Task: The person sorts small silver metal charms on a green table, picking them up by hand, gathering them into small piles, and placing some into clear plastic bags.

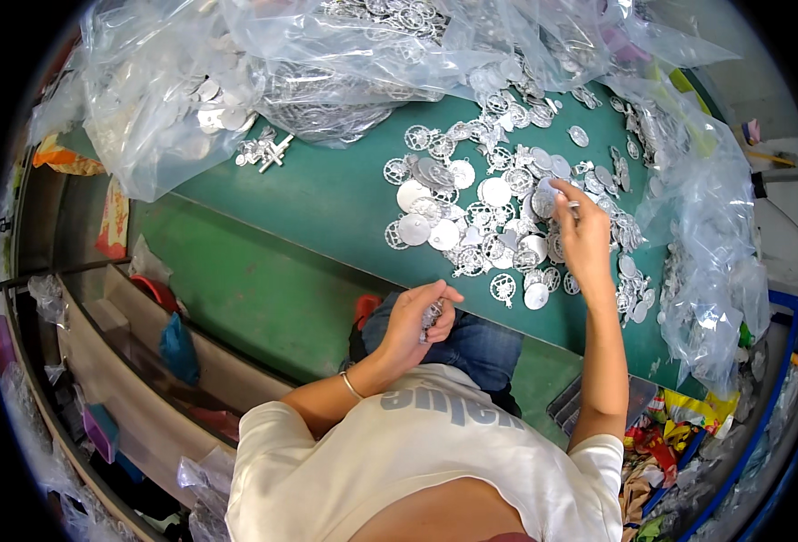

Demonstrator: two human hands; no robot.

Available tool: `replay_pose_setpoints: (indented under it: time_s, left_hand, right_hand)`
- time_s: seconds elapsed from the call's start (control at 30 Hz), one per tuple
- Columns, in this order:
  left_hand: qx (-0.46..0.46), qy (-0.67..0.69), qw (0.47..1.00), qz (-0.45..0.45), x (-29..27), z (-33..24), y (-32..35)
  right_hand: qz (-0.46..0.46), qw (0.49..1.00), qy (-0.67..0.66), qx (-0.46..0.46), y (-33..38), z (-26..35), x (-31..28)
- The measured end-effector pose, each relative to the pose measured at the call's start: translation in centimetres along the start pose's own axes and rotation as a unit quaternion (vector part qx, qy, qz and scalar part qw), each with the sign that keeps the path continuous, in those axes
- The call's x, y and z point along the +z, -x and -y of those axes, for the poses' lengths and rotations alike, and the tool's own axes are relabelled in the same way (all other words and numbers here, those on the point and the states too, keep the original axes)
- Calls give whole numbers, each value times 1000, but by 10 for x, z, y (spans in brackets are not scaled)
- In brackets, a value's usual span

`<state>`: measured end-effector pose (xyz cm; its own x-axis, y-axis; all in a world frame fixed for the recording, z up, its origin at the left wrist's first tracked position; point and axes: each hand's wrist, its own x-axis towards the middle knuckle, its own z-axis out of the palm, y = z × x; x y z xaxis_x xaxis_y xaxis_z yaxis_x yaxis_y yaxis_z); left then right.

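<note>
A spread of silver metal pendants [443,235], some plain discs and some openwork rings, lies heaped on the green tabletop [300,203]. My right hand [583,233] is over the right part of the heap. Its thumb and fingers are closed at the edge of a round silver pendant [544,202]. In front of the table's near edge, close to my body, my left hand [420,318] is curled around several small silver pendants [431,316], which partly show between the fingers and palm.
Clear plastic bags [168,99] full of metal pieces line the back, and another plastic sheet [711,244] lies along the right. Small silver crosses [272,152] lie at the left. Below stand a beige trough [159,361] on the left and colourful wrappers [688,408] on the right.
</note>
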<state>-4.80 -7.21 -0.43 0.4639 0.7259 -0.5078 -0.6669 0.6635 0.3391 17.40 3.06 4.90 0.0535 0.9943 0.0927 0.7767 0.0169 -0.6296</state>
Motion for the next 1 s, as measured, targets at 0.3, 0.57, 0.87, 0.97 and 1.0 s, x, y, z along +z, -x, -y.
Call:
replay_pose_setpoints:
  time_s: [0.3,0.57,0.87,0.97,1.0]
  left_hand:
    - [-6,-13,1000,3,0,0,-1]
    - [0,-6,1000,10,-2,3,-2]
    - [5,-22,1000,2,0,2,-1]
    - [6,-19,1000,11,-2,2,-2]
    - [9,-17,1000,14,-3,3,-2]
  right_hand:
    - [119,941,200,-244,-13,5,34]
    - [64,979,78,-178,2,16,23]
    - [195,915,155,-319,10,45,59]
    - [168,932,180,-265,7,38,50]
    - [155,938,191,-245,6,35,47]
